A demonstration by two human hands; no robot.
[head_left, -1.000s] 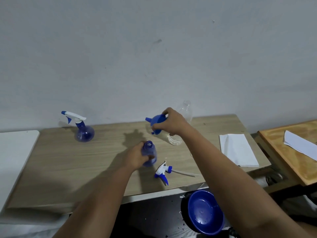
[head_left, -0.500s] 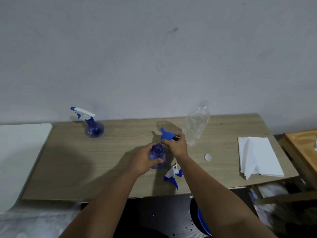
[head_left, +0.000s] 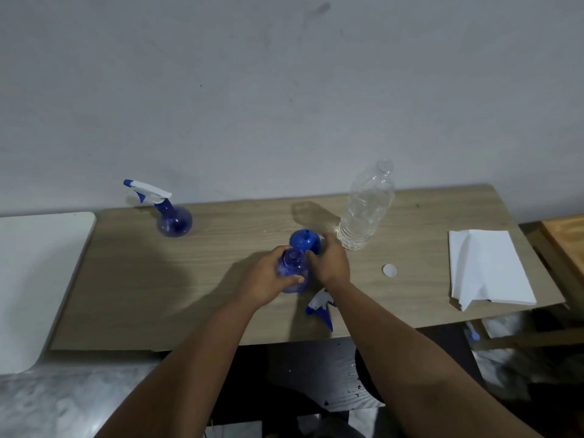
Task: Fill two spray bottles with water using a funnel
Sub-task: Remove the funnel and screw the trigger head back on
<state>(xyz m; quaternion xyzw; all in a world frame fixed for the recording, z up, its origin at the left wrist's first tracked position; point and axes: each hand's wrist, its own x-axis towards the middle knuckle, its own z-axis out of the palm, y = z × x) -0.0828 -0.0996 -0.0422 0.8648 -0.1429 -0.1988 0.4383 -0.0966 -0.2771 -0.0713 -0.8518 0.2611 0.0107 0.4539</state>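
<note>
Left hand (head_left: 268,279) clasping open blue bottle (head_left: 292,273), right hand (head_left: 330,262) gripping funnel (head_left: 303,240) — clear bottle (head_left: 365,210) uncapped

Blue open bottle (head_left: 292,270), blue funnel (head_left: 304,240), wood-grain table (head_left: 196,279), white napkin (head_left: 488,268).

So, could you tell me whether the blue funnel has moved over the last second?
Yes. The right hand has carried the blue funnel away from the clear water bottle, down to the open spray bottle.

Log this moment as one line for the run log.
left hand: holds open spray bottle | right hand: brings blue funnel to its neck | water bottle: uncapped, upright
</note>
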